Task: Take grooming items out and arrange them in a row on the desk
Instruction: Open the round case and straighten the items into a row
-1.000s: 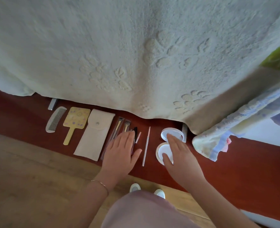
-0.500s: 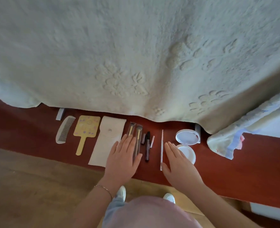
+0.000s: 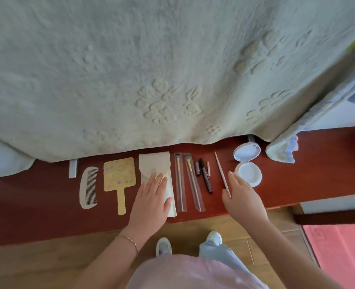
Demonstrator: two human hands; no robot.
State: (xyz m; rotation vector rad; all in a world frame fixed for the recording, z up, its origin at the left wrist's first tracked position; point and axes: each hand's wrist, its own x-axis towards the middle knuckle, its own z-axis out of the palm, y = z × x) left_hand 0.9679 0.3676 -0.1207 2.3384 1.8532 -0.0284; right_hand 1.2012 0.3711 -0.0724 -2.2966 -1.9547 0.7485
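Neatly lined up along the red-brown desk [image 3: 297,184], grooming items lie side by side below the hem of a pale quilted blanket [image 3: 172,69] that hangs over the desk's far edge. Taking the cream pouch [image 3: 154,165] as the landmark: to its left sit a yellow hand mirror [image 3: 119,176], handle toward the person, and beyond that a white comb [image 3: 88,187]; to its right lie two sleeved makeup brushes [image 3: 186,182], a dark pencil [image 3: 205,177] flanked by small caps, a thin pale stick [image 3: 222,174], and, farthest right, an opened round white compact [image 3: 248,163]. The person's left hand [image 3: 150,202] rests flat and open on the pouch's near end, fingers straight, apparently pressing it smooth and square with its neighbours. The right hand [image 3: 242,197] is also open, fingers extended and gripping nothing, its inner edge touching or just beside the stick's near tip, seemingly nudging it parallel with the rest. The long items point away from the person with gaps between them, which suggests the row is largely complete and only final straightening remains; the light stick could easily roll or skew under a careless push
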